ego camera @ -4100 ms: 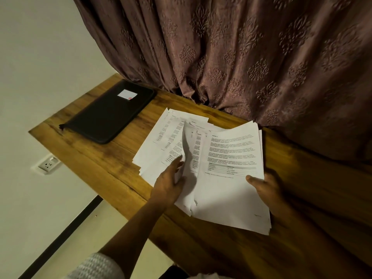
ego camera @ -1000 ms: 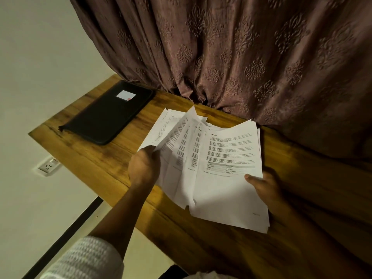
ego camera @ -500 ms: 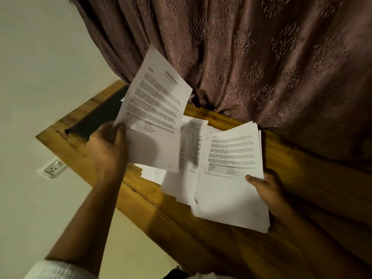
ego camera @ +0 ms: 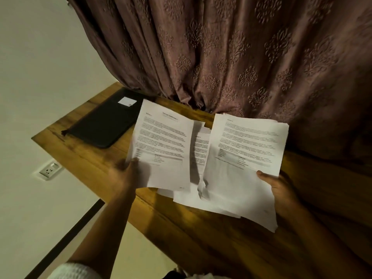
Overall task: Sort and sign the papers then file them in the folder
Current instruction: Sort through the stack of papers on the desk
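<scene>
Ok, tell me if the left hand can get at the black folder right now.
Probably, once freed: the left hand grips a sheet. The black folder lies close beyond it on the table, nothing between them.

Clad in a white ribbed knit sleeve at the lower left of the frame, with left forearm and left hand bare beyond it; right forearm and right hand bare, in shadow at the lower right; strip of white garment at bottom centre.

home room: patterned curtain, wooden desk, wall socket.
</scene>
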